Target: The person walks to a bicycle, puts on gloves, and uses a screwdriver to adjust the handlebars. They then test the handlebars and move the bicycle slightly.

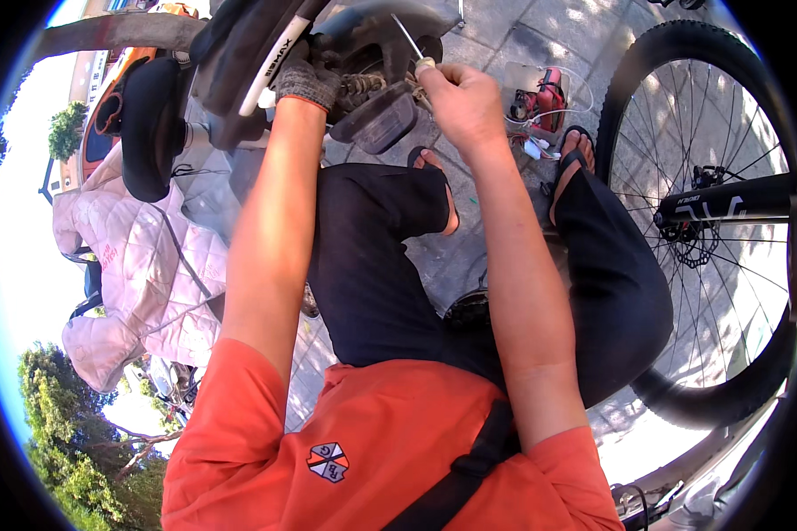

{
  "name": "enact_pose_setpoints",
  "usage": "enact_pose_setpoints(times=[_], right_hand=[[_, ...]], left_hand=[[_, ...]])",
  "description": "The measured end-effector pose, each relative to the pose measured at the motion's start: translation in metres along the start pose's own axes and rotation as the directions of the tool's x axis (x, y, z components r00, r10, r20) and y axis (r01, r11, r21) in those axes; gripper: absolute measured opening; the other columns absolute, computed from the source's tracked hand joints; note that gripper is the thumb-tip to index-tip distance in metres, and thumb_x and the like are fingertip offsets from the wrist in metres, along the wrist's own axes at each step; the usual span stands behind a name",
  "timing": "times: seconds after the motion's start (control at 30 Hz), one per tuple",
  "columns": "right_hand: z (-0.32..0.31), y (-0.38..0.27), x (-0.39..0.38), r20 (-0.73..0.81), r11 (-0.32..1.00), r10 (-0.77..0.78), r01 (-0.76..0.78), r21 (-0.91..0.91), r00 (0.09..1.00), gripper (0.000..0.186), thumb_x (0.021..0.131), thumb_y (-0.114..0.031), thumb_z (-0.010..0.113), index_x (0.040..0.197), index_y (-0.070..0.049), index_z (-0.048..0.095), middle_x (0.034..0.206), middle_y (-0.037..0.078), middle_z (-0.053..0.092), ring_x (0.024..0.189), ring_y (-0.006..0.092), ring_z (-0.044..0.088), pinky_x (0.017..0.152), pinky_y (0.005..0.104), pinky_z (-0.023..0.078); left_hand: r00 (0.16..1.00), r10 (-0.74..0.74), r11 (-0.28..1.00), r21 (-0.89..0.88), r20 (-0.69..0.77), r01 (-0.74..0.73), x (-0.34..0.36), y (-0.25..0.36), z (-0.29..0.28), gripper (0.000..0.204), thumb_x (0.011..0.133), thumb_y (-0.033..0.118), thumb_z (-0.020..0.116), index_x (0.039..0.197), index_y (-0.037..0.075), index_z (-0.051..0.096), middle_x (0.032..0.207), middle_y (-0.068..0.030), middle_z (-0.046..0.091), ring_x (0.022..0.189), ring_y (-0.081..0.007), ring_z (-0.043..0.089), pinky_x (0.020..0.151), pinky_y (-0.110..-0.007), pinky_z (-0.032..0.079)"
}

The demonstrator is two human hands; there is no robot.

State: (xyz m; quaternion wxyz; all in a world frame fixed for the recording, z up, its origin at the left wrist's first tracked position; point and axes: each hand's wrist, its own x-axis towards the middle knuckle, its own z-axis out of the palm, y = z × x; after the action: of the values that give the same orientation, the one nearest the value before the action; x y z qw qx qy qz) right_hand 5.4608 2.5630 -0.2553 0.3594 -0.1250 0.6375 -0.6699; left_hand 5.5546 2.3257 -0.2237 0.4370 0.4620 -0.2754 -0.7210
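Note:
My left hand, in a grey knit glove, is at the underside of a black scooter or e-bike, just right of its white-labelled tube; its fingers are curled, and what they hold is partly hidden. My bare right hand is closed on a screwdriver with a pale handle, its shaft pointing up and to the left. Between my hands are a grimy coiled spring part and a dark flat pedal or footrest.
A red tool or box with white cable lies on the paving beside my sandalled right foot. A bicycle wheel and fork stand at right. At left hangs a pink quilted cover, near a black seat.

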Motion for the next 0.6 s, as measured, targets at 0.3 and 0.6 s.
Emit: enact_pose_setpoints(times=[0.3,0.6], right_hand=[[-0.012,0.028,0.009,-0.067,0.998,-0.017,0.013,-0.058,0.998,0.046,0.086,-0.037,0.064,0.104,0.004,0.074,0.08,0.02,0.073,0.071,0.0272,0.07,0.07,0.0378,0.055],[-0.011,0.056,0.014,-0.011,0.922,0.256,-0.248,-0.298,0.966,0.051,0.086,-0.039,0.058,0.109,0.005,0.071,0.106,0.027,0.072,0.094,0.0398,0.072,0.082,0.046,0.056]], left_hand=[[0.983,0.159,0.968,0.18,0.09,-0.173,0.011,-0.008,-0.012,0.018,0.104,0.021,0.049,0.107,0.014,0.065,0.08,-0.0041,0.067,0.071,-0.0183,0.063,0.057,-0.032,0.043],[0.996,-0.089,0.913,0.401,0.015,0.076,-0.005,-0.01,-0.036,0.012,0.099,0.018,0.059,0.106,0.009,0.062,0.089,-0.0066,0.065,0.087,-0.0263,0.066,0.064,-0.038,0.054]])
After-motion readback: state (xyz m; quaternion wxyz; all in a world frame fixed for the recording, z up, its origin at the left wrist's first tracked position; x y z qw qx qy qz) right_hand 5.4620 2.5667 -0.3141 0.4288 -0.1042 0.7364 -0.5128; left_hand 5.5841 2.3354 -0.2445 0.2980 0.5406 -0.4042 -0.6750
